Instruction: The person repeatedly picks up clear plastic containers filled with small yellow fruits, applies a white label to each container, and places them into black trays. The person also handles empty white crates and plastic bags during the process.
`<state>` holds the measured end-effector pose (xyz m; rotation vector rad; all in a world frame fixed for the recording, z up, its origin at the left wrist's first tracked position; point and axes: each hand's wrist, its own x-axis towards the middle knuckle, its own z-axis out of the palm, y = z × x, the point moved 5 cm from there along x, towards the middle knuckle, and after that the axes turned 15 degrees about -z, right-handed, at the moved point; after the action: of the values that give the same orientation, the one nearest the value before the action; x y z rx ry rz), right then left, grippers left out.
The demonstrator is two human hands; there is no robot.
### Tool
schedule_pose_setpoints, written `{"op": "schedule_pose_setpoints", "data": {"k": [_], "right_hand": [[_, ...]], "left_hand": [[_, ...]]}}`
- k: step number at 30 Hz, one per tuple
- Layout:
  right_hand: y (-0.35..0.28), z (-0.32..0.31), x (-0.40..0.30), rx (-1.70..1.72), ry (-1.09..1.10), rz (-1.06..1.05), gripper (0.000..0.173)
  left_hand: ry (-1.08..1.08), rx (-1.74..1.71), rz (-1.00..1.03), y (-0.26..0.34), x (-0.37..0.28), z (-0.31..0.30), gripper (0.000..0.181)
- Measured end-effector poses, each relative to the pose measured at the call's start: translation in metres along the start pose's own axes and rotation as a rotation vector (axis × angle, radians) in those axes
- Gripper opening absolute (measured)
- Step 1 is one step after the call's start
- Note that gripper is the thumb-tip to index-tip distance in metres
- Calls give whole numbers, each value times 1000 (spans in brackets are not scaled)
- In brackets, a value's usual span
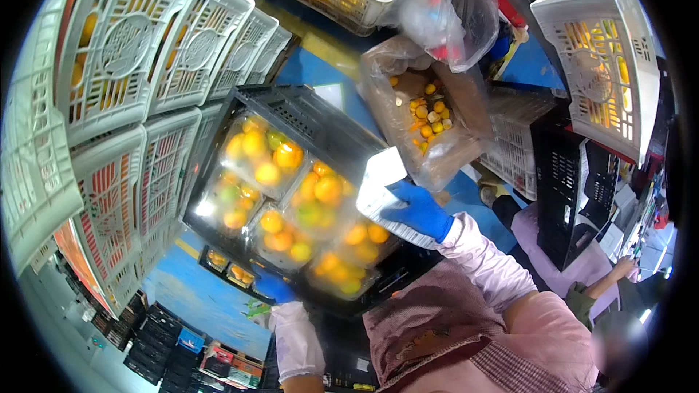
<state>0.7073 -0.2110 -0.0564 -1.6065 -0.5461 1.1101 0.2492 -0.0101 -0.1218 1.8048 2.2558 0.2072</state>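
A black plastic crate (306, 114) sits before me, tilted in the view. Inside are several clear plastic packs of orange and greenish-yellow citrus fruit (327, 191), partly blurred. My right hand (418, 212), in a blue glove, holds white printed paper (380, 183), perhaps a sheet or strip of labels, over the crate's right side. At the near left edge, my left hand (276, 285), also blue-gloved, grips the crate's rim; its fingertips are partly hidden.
White crates of fruit (128, 46) are stacked at left. Beyond the black crate stands a bag-lined carton (469, 98) with loose fruit and peel. Black crates (562, 185) and a co-worker's hand (623, 268) are at right. Small fruit packs (240, 274) lie low on the left.
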Motion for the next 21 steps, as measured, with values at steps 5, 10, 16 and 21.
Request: {"op": "schedule_pose_setpoints", "data": {"k": [5, 10, 16, 21], "right_hand": [[-31, -41, -42, -15, -84, 192, 42], [11, -25, -77, -284, -164, 97, 45], [30, 11, -88, -336, -83, -27, 46], [2, 12, -58, -519, 8, -11, 37]], "left_hand": [[-24, -115, -31, 6, 0, -3, 61], [-275, -554, -514, 43, -10, -16, 59], [-253, -657, -476, 33, -10, -25, 54], [-285, -710, -542, 5, 2, 2, 45]]}}
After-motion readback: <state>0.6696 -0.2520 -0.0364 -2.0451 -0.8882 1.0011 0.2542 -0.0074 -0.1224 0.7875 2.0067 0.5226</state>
